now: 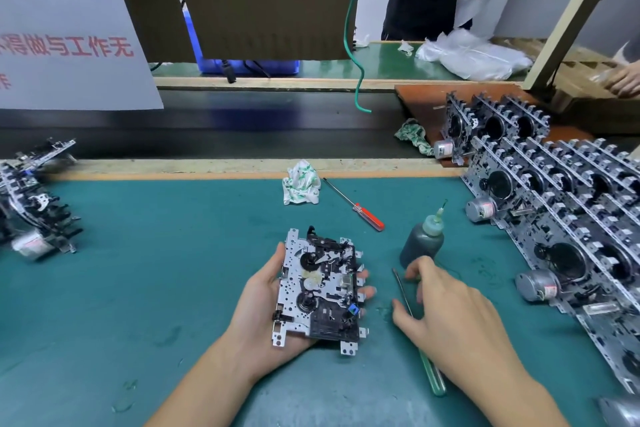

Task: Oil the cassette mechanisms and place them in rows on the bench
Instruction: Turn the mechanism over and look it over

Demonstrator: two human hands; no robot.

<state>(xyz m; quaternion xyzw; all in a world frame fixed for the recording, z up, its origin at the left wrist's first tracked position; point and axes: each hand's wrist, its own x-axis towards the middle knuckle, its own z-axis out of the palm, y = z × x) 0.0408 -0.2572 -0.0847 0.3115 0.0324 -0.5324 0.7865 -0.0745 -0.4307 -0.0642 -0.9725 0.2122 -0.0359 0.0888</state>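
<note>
2 hands are over the green bench (138, 253) as I watch through the head camera. My left hand (266, 308) lies palm up under a cassette mechanism (320, 291), its grip grasping the metal frame from below, thumb along the left edge and fingertips showing past the right edge. The mechanism faces up, with its 2 black reels and a small blue part near the lower right.

My right hand (450, 319) hangs just right of it, low over the bench, fingers loosely curled above a thin tool with a green handle (431, 376) that lies on the mat. I cannot tell whether that grip has caught the tool or only hovers at it. An oil bottle (422, 243) with a pale nozzle stands upright just beyond the fingertips.

Farther back lie a screwdriver with a red handle (360, 210) and a crumpled white and green rag (300, 184). Rows of finished mechanisms (554, 191) stand on edge along the right side of the bench, their small silver motors pointing toward me. A blurred pile of mechanisms (34, 198) sits at the left edge. Another crumpled rag (414, 135) lies beyond the bench rail, near the back rows.
</note>
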